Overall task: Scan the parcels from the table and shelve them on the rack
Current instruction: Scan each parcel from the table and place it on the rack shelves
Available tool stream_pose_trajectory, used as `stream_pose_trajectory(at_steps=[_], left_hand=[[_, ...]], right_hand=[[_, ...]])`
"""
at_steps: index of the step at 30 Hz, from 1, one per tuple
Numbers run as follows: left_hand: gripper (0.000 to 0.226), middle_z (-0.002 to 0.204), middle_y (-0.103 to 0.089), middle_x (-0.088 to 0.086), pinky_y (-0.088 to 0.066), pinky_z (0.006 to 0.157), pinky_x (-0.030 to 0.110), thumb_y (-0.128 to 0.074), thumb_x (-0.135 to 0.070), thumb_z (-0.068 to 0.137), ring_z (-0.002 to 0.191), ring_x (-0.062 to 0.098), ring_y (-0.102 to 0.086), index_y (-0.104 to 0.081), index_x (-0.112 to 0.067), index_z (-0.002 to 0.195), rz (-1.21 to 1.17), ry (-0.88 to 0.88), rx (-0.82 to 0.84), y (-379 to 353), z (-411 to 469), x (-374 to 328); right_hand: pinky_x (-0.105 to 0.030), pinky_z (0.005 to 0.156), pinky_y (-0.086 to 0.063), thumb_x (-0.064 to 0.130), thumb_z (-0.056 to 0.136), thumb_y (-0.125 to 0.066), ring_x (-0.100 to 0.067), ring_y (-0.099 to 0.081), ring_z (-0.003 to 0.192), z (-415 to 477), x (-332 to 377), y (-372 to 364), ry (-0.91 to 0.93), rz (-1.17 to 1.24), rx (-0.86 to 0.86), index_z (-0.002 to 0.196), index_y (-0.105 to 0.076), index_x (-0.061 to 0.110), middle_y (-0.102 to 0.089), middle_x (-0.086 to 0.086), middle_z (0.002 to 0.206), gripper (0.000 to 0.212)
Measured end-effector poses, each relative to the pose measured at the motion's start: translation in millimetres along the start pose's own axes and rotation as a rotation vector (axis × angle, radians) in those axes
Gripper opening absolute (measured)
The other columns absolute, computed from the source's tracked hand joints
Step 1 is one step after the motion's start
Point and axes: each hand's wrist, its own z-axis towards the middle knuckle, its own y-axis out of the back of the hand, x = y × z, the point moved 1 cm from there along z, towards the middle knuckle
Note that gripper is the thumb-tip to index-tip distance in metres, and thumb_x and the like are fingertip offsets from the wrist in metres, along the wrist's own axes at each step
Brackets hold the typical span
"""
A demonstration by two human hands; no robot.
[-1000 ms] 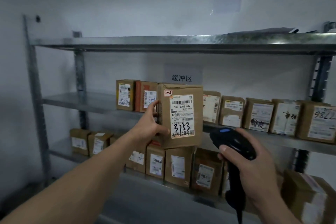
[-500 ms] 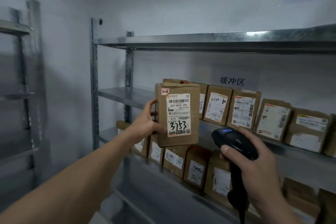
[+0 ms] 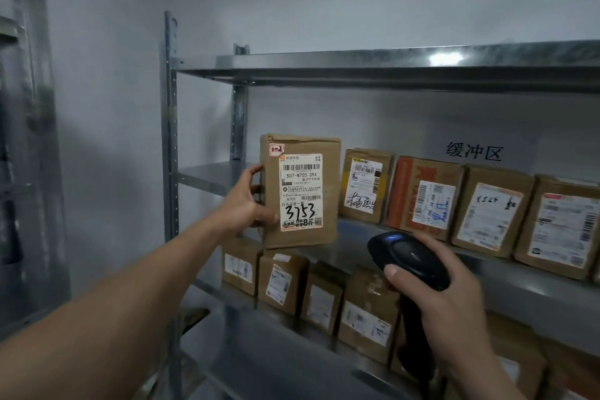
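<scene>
Midway through shelving, a person's left hand grips the left side of an upright cardboard parcel, thumb curled onto its front and fingers wrapped behind. It holds the parcel at the left end of the row of boxes on the middle shelf of a metal rack; whether its base already rests on the shelf edge cannot be told. The right hand, nearer and to the right, is wrapped round the handle of a black barcode scanner, thumb on top of its head, well apart from the parcel.

To finish the placement well, the parcel likely needs to go straight back until its base sits fully on the shelf. It should stand upright, its right side just beside the neighbouring box and its label facing out like the others. Letting go before the base is fully supported risks a tip towards the near side.

The label reads "507-N705 094" under a barcode, then "N705", with "3753" handwritten in heavy black marker and "8元" in the printed strip at the bottom. A small red sticker at the parcel's top left corner seems to read "1-2". On the wall behind the shelf, to the right, stand the characters "缓冲区". Handwriting on the neighbouring boxes is too loose to read with confidence
</scene>
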Motion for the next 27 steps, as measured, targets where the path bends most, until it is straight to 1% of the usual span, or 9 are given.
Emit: stream_pose_trajectory(at_steps=[2,3,6,8,12,18,21,23,27], left_hand=[[0.109,0.134,-0.052,0.009,-0.059,0.077,0.042,-0.074,0.016,0.071,0.114,0.032,-0.061,-0.023,-0.037,0.151,-0.004,0.001,0.014,19.6,19.7,7.5],[0.109,0.134,-0.051,0.009,-0.059,0.078,0.043,-0.074,0.017,0.071,0.115,0.032,-0.06,-0.024,-0.038,0.151,-0.005,0.003,0.02,27.1,28.7,11.4],[0.109,0.135,-0.05,0.009,-0.06,0.079,0.044,-0.074,0.017,0.07,0.115,0.034,-0.06,-0.025,-0.041,0.147,-0.006,0.003,0.041,40.5,52.6,18.9],[0.109,0.135,-0.05,0.009,-0.06,0.08,0.045,-0.074,0.017,0.07,0.114,0.034,-0.061,-0.025,-0.044,0.145,-0.01,0.001,0.058,43.4,68.3,22.5],[0.116,0.137,-0.048,0.009,-0.06,0.084,0.049,-0.072,0.019,0.071,0.115,0.035,-0.061,-0.02,-0.047,0.15,-0.007,0.001,0.082,42.0,92.6,26.7],[0.123,0.139,-0.047,0.006,-0.058,0.089,0.056,-0.072,0.021,0.069,0.12,0.036,-0.057,-0.015,-0.046,0.155,0.019,-0.003,0.114,43.5,128.5,31.7],[0.124,0.137,-0.045,0.004,-0.057,0.089,0.057,-0.07,0.024,0.069,0.121,0.035,-0.056,-0.014,-0.044,0.156,0.001,-0.003,0.158,41.6,159.0,37.3],[0.125,0.136,-0.045,0.002,-0.057,0.089,0.057,-0.067,0.027,0.069,0.122,0.035,-0.055,-0.014,-0.044,0.157,-0.027,-0.003,0.206,37.3,184.2,43.3],[0.127,0.144,-0.042,0.004,-0.059,0.086,0.056,-0.065,0.029,0.067,0.125,0.036,-0.053,-0.015,-0.046,0.156,-0.021,-0.008,0.332,26.7,236.0,58.6]], right_hand=[[-0.046,0.086,-0.058,0.026,0.065,-0.094,-0.008,-0.069,0.094,7.3,-4.6,-23.6,-0.018,-0.009,-0.033,0.122,-0.067,0.035,-0.072,0.016,0.102,0.064],[-0.047,0.087,-0.058,0.023,0.067,-0.094,-0.012,-0.068,0.098,10.4,-6.5,-33.0,-0.025,-0.015,-0.046,0.124,-0.066,0.035,-0.071,0.014,0.106,0.064],[-0.04,0.087,-0.055,0.016,0.072,-0.088,-0.013,-0.065,0.103,20.1,-10.3,-52.7,-0.019,-0.037,-0.071,0.125,-0.064,0.034,-0.068,0.012,0.114,0.061],[-0.041,0.089,-0.054,0.016,0.072,-0.088,-0.013,-0.064,0.104,26.8,-12.0,-59.8,-0.022,-0.048,-0.085,0.127,-0.064,0.033,-0.068,0.011,0.115,0.062],[-0.042,0.09,-0.055,0.014,0.073,-0.087,-0.01,-0.065,0.102,41.7,-13.4,-64.7,-0.007,-0.063,-0.126,0.125,-0.065,0.032,-0.067,0.014,0.112,0.06],[-0.032,0.085,-0.052,0.013,0.074,-0.087,0.001,-0.064,0.095,59.7,-21.2,-74.9,0.019,-0.072,-0.137,0.124,-0.064,0.033,-0.067,0.017,0.11,0.058],[-0.04,0.092,-0.053,0.015,0.072,-0.088,-0.006,-0.063,0.102,67.2,-32.1,-82.2,-0.012,-0.095,-0.179,0.129,-0.064,0.03,-0.066,0.015,0.113,0.063],[-0.046,0.097,-0.053,0.016,0.071,-0.088,-0.01,-0.063,0.106,72.6,-36.7,-88.3,-0.029,-0.111,-0.229,0.126,-0.064,0.033,-0.066,0.014,0.114,0.063],[-0.041,0.095,-0.052,0.011,0.072,-0.088,-0.01,-0.063,0.105,80.3,-43.8,-102.2,-0.037,-0.154,-0.343,0.116,-0.065,0.038,-0.067,0.014,0.112,0.056]])
